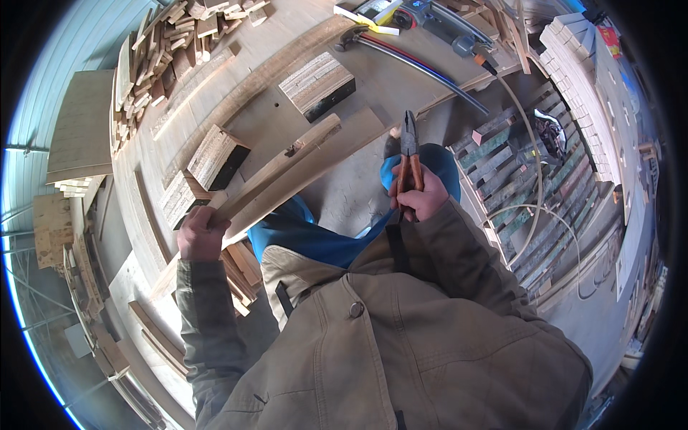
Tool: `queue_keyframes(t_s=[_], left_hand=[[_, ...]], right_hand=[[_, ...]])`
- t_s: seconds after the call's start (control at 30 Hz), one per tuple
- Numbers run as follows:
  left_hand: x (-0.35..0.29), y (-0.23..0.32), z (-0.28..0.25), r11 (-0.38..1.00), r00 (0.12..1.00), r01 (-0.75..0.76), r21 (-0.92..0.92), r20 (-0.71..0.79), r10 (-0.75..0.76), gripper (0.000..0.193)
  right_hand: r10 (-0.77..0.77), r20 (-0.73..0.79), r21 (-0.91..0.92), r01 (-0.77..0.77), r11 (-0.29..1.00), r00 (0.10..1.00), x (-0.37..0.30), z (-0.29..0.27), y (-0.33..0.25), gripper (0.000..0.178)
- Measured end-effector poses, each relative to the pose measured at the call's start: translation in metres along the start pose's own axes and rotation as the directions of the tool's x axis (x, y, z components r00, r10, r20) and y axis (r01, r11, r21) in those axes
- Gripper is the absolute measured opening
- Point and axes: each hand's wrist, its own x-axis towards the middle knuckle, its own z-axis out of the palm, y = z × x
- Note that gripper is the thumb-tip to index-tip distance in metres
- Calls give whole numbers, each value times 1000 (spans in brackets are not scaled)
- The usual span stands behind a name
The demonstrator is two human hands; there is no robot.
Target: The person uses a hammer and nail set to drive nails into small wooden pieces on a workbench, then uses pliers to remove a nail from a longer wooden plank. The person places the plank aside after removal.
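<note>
My left hand is closed around the near end of a narrow wooden strip, which slants away to the right over the workbench. A dark, rough spot shows on the strip toward its far end. Beside it lies a wider board along the bench edge. My right hand is wrapped around the orange-brown handles of a pair of pliers. The jaws point away from me and look closed, apart from the strip.
Wooden blocks with black sides sit on the workbench. A hammer and a grey power tool with a hose lie at the far right. Offcuts are heaped far left. A slatted pallet is at right.
</note>
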Motion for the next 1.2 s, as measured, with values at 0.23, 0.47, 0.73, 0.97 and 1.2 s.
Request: queue_keyframes(t_s=[0.23, 0.47, 0.73, 0.97, 1.2], left_hand=[[-6, 2, 8, 1000, 1000, 5, 28, 28, -6, 27], [12, 30, 21, 993, 993, -113, 28, 40, 112, 27], [29, 44, 35, 980, 979, -170, 102, 126, 157, 29], [30, 52, 46, 967, 974, -215, 135, 99, 202, 29], [31, 66, 49, 975, 981, -173, 138, 109, 159, 28]], right_hand=[[44, 101, -140, -30, 990, 994, -5, 13, 15, 49], [0, 138, -309, 43, 950, 990, -7, 25, 30, 47], [-105, 206, -653, 217, 726, 973, -10, 25, 39, 56], [-177, 174, -691, 248, 679, 969, -2, 20, 48, 59], [-176, 110, -728, 200, 656, 978, -1, 16, 47, 61]])
